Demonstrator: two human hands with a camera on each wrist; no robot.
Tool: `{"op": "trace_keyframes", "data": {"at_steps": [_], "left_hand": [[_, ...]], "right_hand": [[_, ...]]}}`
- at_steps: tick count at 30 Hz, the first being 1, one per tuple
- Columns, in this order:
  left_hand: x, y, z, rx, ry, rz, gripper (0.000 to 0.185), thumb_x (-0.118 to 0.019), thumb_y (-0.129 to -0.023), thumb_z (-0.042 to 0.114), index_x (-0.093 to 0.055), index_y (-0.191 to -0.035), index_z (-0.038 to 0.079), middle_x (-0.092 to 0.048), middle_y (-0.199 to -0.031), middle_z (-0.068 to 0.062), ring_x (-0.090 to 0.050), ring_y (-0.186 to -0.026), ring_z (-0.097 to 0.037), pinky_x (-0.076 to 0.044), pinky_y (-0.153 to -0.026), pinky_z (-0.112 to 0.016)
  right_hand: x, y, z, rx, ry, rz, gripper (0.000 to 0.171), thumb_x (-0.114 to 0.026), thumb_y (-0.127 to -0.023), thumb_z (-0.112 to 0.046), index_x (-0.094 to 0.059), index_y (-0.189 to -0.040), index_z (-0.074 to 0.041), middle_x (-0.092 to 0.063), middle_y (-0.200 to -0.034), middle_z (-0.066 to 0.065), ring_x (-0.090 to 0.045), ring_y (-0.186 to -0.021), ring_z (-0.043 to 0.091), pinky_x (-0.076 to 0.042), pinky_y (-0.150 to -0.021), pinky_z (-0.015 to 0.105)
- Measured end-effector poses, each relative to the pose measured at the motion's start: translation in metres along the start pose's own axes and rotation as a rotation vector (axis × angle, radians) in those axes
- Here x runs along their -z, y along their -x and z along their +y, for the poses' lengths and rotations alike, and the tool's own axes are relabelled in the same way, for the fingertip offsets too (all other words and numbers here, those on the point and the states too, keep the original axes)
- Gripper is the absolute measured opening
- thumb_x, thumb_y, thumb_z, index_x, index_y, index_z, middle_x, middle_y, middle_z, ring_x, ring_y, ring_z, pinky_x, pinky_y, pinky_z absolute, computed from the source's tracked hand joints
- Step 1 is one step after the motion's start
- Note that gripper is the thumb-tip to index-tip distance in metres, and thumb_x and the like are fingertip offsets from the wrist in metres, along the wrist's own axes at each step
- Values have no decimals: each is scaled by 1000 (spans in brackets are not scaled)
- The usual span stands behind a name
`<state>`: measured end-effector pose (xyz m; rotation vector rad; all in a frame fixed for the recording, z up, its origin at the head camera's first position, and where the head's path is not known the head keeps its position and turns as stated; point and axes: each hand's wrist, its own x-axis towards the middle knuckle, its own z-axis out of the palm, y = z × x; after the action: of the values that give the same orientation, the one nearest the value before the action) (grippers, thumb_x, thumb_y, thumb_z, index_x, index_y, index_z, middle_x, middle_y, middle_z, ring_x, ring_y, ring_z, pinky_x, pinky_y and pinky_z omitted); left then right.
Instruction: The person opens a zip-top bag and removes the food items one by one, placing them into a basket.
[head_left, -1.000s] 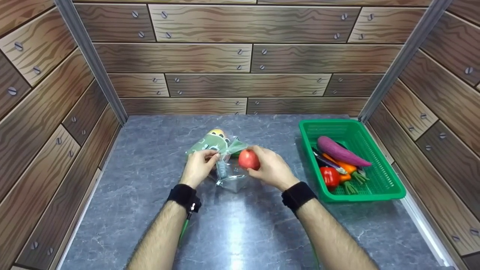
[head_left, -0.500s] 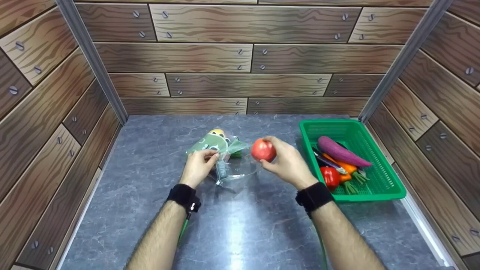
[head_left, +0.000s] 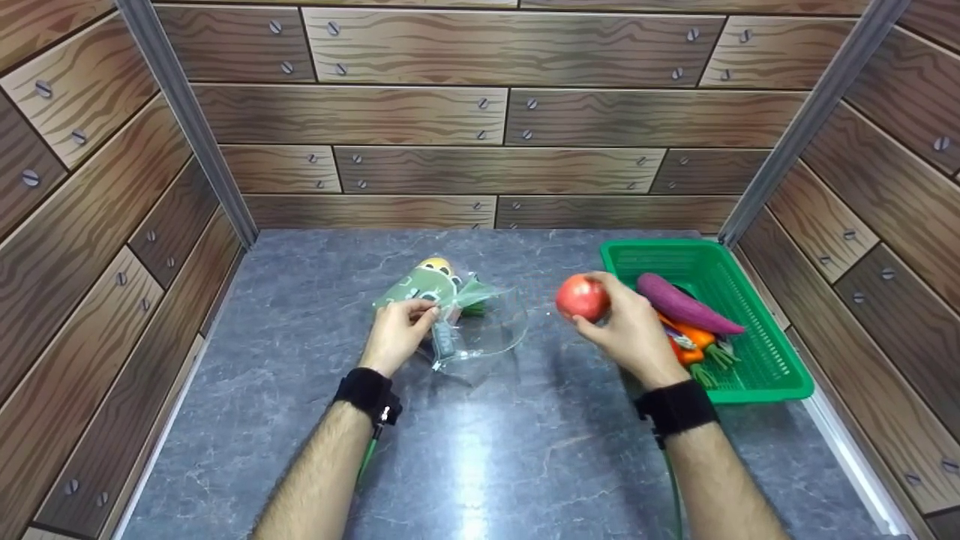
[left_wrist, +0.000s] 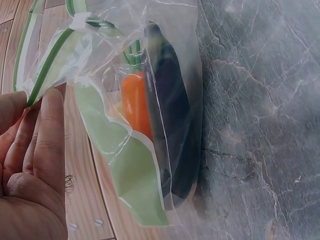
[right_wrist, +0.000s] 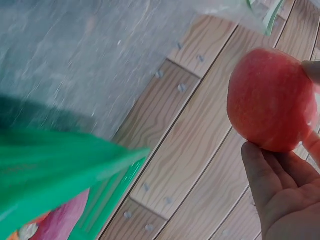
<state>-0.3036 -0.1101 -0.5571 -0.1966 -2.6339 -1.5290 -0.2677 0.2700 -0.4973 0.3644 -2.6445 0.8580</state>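
My left hand (head_left: 400, 334) pinches the edge of a clear zip bag (left_wrist: 115, 165) with a green printed front and a green-lined mouth. Inside it, the left wrist view shows a dark eggplant (left_wrist: 170, 115) and an orange carrot (left_wrist: 136, 100). The bag's mouth stands spread toward the right. My right hand (head_left: 630, 330) holds a red apple (head_left: 581, 298) in its fingertips and thumb, above the table between the bag and the green basket. In the right wrist view the apple (right_wrist: 270, 100) is apart from the basket wall (right_wrist: 60, 170).
On the right stands the green basket (head_left: 720, 396) with a purple sweet potato (head_left: 686, 302), orange carrots (head_left: 699, 337) and other vegetables partly hidden by my right hand. Wood-patterned walls (head_left: 420, 116) enclose the grey marbled table (head_left: 300, 300) at the back and sides.
My right hand has carried the apple rightward, from beside the bag's mouth toward the basket. The left hand keeps its pinch on the bag, nearly still.
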Motion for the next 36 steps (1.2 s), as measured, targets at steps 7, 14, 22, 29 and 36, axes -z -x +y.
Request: {"op": "trace_keyframes", "data": {"at_steps": [7,14,22,29,36], "left_hand": [[0,1,0,4,-13,3,27,-78,-114,18,-86,-132,1,-90,-122,-19,-89,-113,-32,-75,-96,-43],[1,2,-1,1,-5,4,26,-77,-114,16,-86,-132,-1,-90,-121,-20,-89,-110,-31,-75,-90,-38],[0,2,-1,1,5,7,25,-77,-114,15,-86,-132,-1,-90,-120,-21,-89,-110,-32,-75,-90,-38],[0,2,-2,4,3,8,25,-77,-114,14,-85,-132,-2,-90,-120,-21,-89,-109,-32,-75,-90,-39],[0,1,-1,8,-8,2,27,-77,-114,17,-86,-133,0,-90,-122,-20,-89,-113,-32,-75,-93,-40]], "right_hand": [[22,15,26,-84,14,34,64,-95,-96,-13,-67,-153,-6,-79,-141,27,-79,-118,47,-64,-104,66],[44,33,50,-137,46,63,66,-94,-98,-14,-65,-157,-4,-77,-144,33,-78,-119,51,-64,-103,72],[66,52,76,-220,79,79,68,-92,-101,-20,-61,-159,-4,-77,-143,36,-77,-121,55,-64,-100,76],[82,64,97,-272,105,74,68,-92,-101,-18,-60,-159,-2,-75,-142,40,-76,-124,61,-63,-101,80],[101,82,124,-335,162,48,71,-92,-102,-24,-58,-159,3,-71,-142,46,-73,-124,68,-61,-100,83]]}}
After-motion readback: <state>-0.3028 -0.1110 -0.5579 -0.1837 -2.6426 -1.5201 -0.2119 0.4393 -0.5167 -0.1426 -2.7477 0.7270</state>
